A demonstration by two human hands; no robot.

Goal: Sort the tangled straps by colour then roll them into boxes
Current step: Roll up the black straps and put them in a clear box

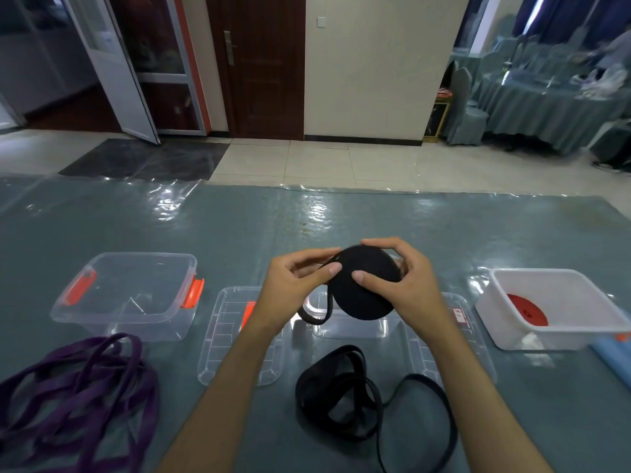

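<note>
A thick black strap roll [367, 285] is held up above the table's middle. My right hand [406, 281] grips the roll with thumb on its face and fingers over its top. My left hand [297, 285] pinches the strap's loose run at the roll's left edge. The unrolled black strap [345, 401] lies in loops on the table below. A purple strap heap [78, 394] lies at the near left. A red strap roll [527, 310] sits inside the white box [577, 339] at the right. A clear box [351, 327] stands beneath the black roll.
A clear box with orange latches [129, 322] stands at the left. Two clear lids [239, 336] [454, 339] lie flat on either side of the middle box. A blue roll [614, 363] lies at the right edge. The table wears a grey-green cloth under plastic sheet [239, 216].
</note>
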